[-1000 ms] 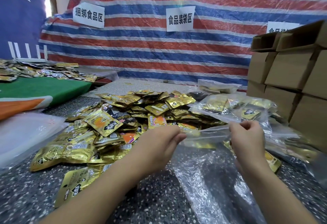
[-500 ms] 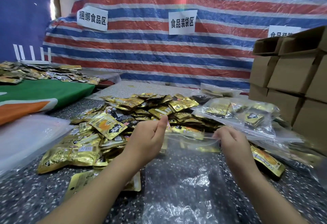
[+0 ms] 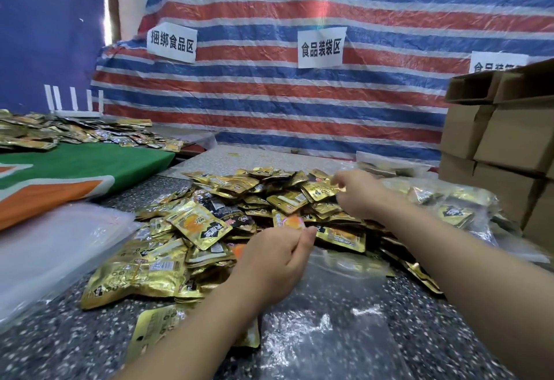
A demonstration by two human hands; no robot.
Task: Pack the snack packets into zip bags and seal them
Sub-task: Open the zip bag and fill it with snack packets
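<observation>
I saw my right hand (image 3: 358,192) pinch a light, slippery packet (image 3: 319,189) by its edge on the far pile (image 3: 239,214), while my left hand's (image 3: 277,255) fingers held the floppy zip bag (image 3: 329,304) mouth on the near bench (image 3: 60,343).

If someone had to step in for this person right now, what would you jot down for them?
Left hand: pinching the mouth of an empty clear zip bag lying flat on the speckled table.
Right hand: out over the pile of gold snack packets, fingers curled at one packet; a firm grip isn't clear.
Done: filled bags lie to the right, by the cardboard boxes.
Left: fill this bag, seal it, then carry on through the pile. A stack of spare bags lies at the left.
</observation>
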